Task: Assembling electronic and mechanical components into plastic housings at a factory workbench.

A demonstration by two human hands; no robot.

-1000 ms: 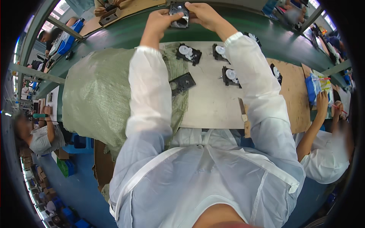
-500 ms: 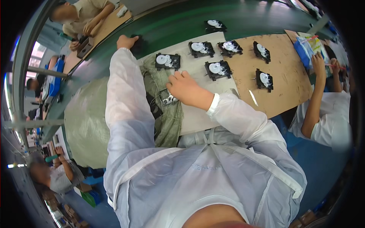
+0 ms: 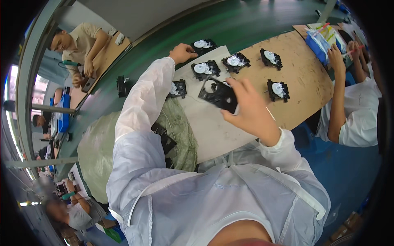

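Note:
My right hand [image 3: 253, 107] grips a flat black plastic plate [image 3: 218, 96] with a round opening, tilted over the grey sheet. White shows through the opening; whether it belongs to the plate or to something beneath, I cannot tell. Farther off, my left hand [image 3: 183, 53] is at the left edge of a black mechanism with white gears [image 3: 202, 45] on the green belt, its fingers bent around that edge. Similar black mechanisms lie near my hands, one [image 3: 206, 69] on the grey sheet and one [image 3: 236, 61] just right of it. Another [image 3: 177, 88] is partly hidden by my left sleeve.
More mechanisms sit on the brown board [image 3: 303, 78] at right. A black part [image 3: 122, 86] lies on the green belt [image 3: 139, 61] at left. A green woven sack [image 3: 96, 151] stands beside my left arm. Co-workers sit across the belt and at right, near a blue package [image 3: 318, 45].
My left hand has moved right to the far mechanism. My right hand has moved right and now holds the black plate. The belt's parts have shifted left; the view has turned somewhat.

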